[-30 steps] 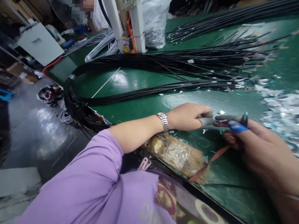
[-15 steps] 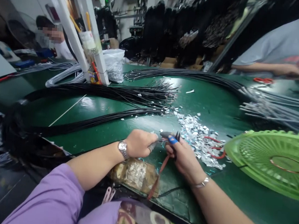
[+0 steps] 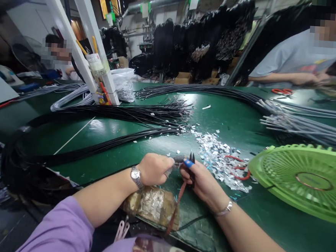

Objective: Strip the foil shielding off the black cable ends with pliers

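Note:
My left hand (image 3: 155,169), with a watch at the wrist, is closed in a pinch; what lies between its fingertips is too small and hidden to name. Just right of it, my right hand (image 3: 205,184) is wrapped round black pointed snips (image 3: 192,158), their two tips pointing up and slightly apart. Blue tape covers the right thumb, and a dark grey cover (image 3: 178,158) sits between the two hands, apparently on a fingertip. A reddish-brown strap (image 3: 176,211) hangs below the right hand. Both hands nearly meet above a tape-covered block (image 3: 153,205) at the table's front edge.
Scraps of foil (image 3: 215,150) lie beyond my right hand, with red-handled pliers (image 3: 241,173) among them. A green fan (image 3: 302,181) stands at right. Black cable bundles (image 3: 121,140) curve across the left; grey cables (image 3: 306,124) lie at far right. Two people sit across the table.
The camera view has tilted up slightly and shifted to the right. My hands remain close together, and the snips stay in my right hand, their tips now showing more plainly.

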`<state>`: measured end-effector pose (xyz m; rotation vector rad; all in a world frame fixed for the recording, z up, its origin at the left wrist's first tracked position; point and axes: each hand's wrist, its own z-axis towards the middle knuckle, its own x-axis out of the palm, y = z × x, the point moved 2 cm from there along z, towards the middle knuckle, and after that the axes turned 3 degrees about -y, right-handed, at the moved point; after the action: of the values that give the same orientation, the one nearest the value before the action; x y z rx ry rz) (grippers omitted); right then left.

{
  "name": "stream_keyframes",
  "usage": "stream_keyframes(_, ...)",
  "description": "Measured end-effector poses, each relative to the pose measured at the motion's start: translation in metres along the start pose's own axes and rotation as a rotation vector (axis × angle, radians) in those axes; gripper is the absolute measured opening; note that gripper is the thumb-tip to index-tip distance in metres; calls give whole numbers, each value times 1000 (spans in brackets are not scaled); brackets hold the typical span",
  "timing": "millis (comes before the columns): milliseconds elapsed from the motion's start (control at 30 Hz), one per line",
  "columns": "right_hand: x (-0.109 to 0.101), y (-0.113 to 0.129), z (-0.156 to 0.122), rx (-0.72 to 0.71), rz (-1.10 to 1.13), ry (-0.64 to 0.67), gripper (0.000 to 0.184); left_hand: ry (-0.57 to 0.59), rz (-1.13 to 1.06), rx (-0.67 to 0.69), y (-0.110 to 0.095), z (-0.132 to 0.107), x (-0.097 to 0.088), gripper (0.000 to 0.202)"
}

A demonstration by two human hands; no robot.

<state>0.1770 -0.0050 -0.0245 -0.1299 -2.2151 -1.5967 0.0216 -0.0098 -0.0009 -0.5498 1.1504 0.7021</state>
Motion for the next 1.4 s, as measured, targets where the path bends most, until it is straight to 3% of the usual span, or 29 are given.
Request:
stream_keyframes(400, -1, 0, 1, -53, -32, -18, 37, -29, 69, 12, 0, 0, -1, 7)
stream_keyframes(667, -1, 1, 0, -68, -10, 12, 24, -35, 33, 0, 1, -1, 0, 8)
stream_keyframes(967, -2, -2, 2, -34, -32, -26, 26, -3, -119, -88, 4, 2, -3, 14)
stream_keyframes(1200, -9, 2, 5, -215, -138, -168, 31, 8, -223, -182, 6, 3, -5, 16)
stream_keyframes(1400, -9, 5, 3, -269, -232, -143, 38, 36, -195, -166, 7, 2, -4, 12)
